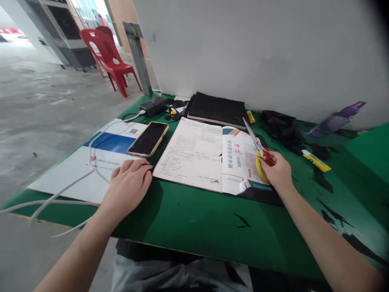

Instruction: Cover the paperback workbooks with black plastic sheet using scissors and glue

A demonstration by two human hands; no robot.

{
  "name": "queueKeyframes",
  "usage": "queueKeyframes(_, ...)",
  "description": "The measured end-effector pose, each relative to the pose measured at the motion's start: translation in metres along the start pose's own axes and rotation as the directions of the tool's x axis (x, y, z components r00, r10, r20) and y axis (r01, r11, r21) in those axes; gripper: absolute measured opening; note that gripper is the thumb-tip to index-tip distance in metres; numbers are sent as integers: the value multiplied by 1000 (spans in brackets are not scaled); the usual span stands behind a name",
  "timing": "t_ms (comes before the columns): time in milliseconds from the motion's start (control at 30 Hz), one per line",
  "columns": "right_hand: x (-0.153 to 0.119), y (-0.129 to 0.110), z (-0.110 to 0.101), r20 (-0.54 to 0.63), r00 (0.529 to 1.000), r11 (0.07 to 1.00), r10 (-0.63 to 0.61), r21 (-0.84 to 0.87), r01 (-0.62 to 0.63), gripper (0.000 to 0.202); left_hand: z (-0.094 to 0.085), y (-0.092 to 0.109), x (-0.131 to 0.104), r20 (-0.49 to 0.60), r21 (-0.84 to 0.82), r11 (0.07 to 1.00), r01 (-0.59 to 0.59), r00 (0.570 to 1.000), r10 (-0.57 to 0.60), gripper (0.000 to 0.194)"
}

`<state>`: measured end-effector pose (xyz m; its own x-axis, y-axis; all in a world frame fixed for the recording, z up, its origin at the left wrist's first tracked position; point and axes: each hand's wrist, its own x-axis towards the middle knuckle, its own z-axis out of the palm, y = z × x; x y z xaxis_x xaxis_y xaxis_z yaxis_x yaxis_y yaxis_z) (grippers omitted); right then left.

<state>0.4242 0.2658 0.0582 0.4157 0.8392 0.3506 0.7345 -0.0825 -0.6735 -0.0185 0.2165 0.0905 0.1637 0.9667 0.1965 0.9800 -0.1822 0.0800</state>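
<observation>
My right hand [278, 171] grips scissors [257, 142] with yellow and red handles. Their metal blades look slightly parted and point up and away, over the right side of an open booklet [194, 158]. Its left side is a printed page; on the right is a colourful cover [235, 162] with Chinese characters. Black material [263, 198] shows beneath its lower right edge. My left hand [129, 184] lies palm down by the booklet's lower left corner, fingers loosely bent. A small dark bit shows at its fingertips, too unclear to name. Just beyond it rests a phone [148, 139].
Behind the booklet lies a black-covered book [217, 107]. Black scraps [281, 127], a yellow glue tube [316, 160] and a purple bottle [337, 119] are at right. A white cable [91, 152] runs from a black adapter [152, 106] across a white-and-blue sheet [73, 170]. Red chairs [111, 56] stand beyond.
</observation>
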Motion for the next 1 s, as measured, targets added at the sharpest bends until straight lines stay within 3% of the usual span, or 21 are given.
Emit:
queueKeyframes(233,-3,-4,-2,45,999,998,-21,-58,24,53,-5,-3,9,183,-264,953,151,978,-104,49)
queueKeyframes(400,-3,-2,0,68,997,993,-28,-116,36,55,-13,1,12,204,-338,935,105,978,-35,45)
queueKeyframes(533,-4,-3,0,123,991,977,-49,-202,73,54,-14,3,12,140,-295,953,68,990,-28,44)
queueKeyframes(767,-4,-10,-10,291,953,899,-88,-389,202,56,4,-8,9,97,-34,998,-61,993,64,67)
queueKeyframes(1000,0,-8,-14,358,929,854,-98,-449,264,58,5,-22,16,44,-43,973,-227,973,229,48)
